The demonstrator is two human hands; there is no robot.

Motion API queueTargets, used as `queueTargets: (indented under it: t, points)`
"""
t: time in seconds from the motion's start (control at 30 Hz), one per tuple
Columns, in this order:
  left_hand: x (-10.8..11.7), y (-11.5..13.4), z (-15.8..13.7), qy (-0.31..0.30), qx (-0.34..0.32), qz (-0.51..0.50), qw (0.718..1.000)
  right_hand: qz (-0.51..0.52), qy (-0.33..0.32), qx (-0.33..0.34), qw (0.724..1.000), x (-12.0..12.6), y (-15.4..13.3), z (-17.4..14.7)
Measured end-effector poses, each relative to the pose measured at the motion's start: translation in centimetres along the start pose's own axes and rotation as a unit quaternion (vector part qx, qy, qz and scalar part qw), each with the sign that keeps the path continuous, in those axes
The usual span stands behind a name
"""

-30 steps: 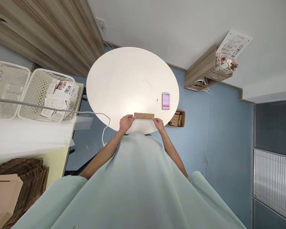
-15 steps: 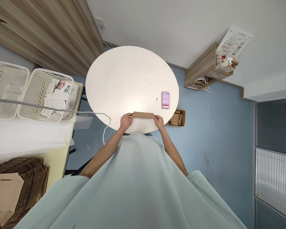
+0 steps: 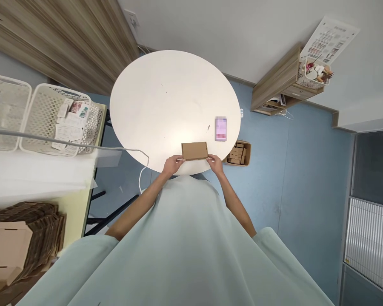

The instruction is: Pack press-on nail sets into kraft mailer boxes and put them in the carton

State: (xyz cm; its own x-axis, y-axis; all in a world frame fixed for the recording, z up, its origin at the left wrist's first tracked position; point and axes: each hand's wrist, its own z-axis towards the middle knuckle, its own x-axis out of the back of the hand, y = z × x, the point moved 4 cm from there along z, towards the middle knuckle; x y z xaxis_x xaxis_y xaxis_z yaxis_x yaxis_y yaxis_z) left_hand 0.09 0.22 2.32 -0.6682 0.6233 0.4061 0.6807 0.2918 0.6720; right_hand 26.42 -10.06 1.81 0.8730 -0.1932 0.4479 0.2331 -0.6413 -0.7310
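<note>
A small flat brown cardboard box, its broad face turned up, is at the near edge of the round white table. At its near left corner my left hand grips it between thumb and fingers. My right hand pinches the near right corner in the same way. Whether the box rests fully on the table or is slightly raised, I cannot tell. Beyond my right hand lies a phone with a lit, blurred pink screen.
A carton of small brown boxes stands on the floor right of the table. To the left, a side table bears white baskets with papers and a stack of flattened cardboard. A white cable crosses the table's left edge.
The box has tipped, from showing a narrow side to showing its broad face. Both hands stay at its ends, now at the near corners. The camera view has shifted slightly.
</note>
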Motion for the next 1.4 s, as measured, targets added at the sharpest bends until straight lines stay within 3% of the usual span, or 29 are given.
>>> queueTargets:
  t: [0.1,0.2,0.3,0.57,0.8,1.1,1.23,1.4]
  points:
    - [-1.1,-1.3,-0.3,-0.003,0.066,-0.025,0.997,0.011,-0.009,-0.028,1.0,-0.3,1.6,-0.1]
    - [-1.8,-2.2,-0.2,0.036,0.121,-0.09,0.988,0.028,-0.011,-0.044,0.999,-0.5,2.7,0.3]
    - [-2.7,-2.3,0.0,0.064,0.13,-0.14,0.979,0.041,-0.033,-0.049,0.997,-1.0,3.4,1.2]
    - [-5.3,-1.7,-0.4,0.116,0.167,-0.138,0.969,0.139,-0.101,-0.072,0.983,-0.7,3.9,3.1]
    - [-7.3,0.1,-1.8,0.093,0.154,-0.15,0.972,0.206,-0.123,-0.072,0.968,3.1,4.3,2.8]
    - [-10.0,3.1,-2.9,0.066,0.089,-0.117,0.987,0.205,-0.098,-0.051,0.972,8.6,6.0,-0.9]
    - [-13.0,3.7,-4.4,0.07,0.053,-0.124,0.988,0.19,-0.065,-0.039,0.979,11.4,7.5,-3.5]
    - [-19.1,4.0,-6.6,0.042,0.037,-0.145,0.988,0.168,0.006,-0.028,0.985,15.2,10.7,-8.3]
